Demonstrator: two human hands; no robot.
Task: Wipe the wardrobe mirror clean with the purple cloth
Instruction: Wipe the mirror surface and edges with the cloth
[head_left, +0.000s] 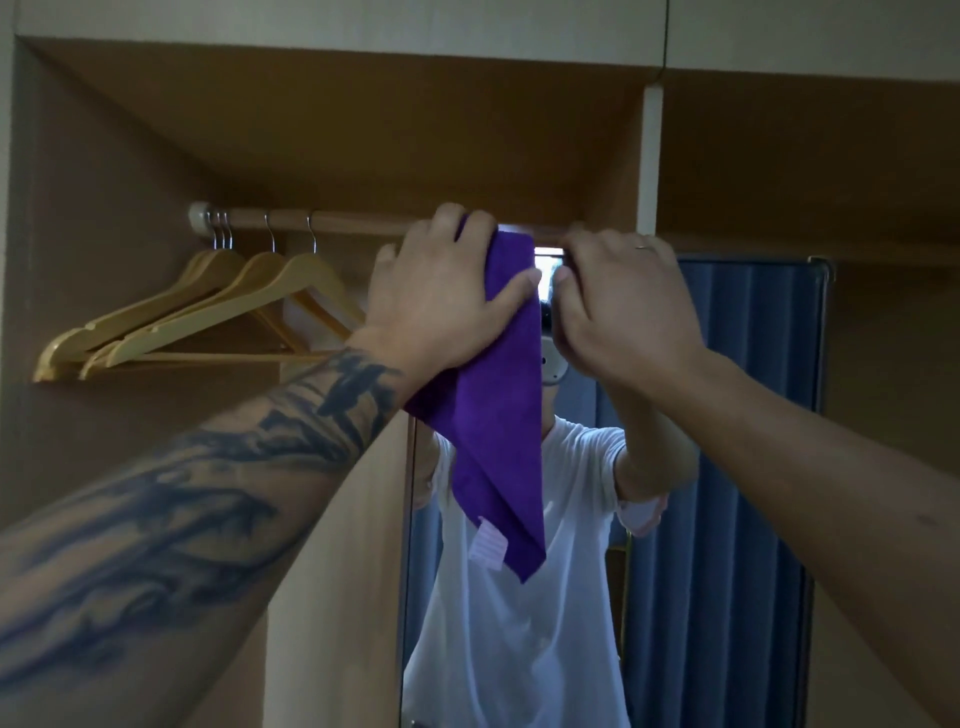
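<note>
1. The left hand (441, 291) grips the purple cloth (493, 415) high up, thumb pinching its upper fold; the right hand (618, 306) holds the top edge of the wardrobe mirror (727, 415), fingers curled over it.
2. The mirror is rigid, smooth glass, probably fragile, so press evenly.
3. The cloth hangs limp in front of the mirror: soft, light, floppy. It is best bunched into a pad in the palm.
4. Wooden hangers (208, 312) hang left on the rail (353, 221).

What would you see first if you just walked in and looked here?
The bright purple cloth in the middle, hanging in a long point from the left hand at the top of the mirror. The right hand is up beside it. Wooden hangers hang on the rail at left.
</note>
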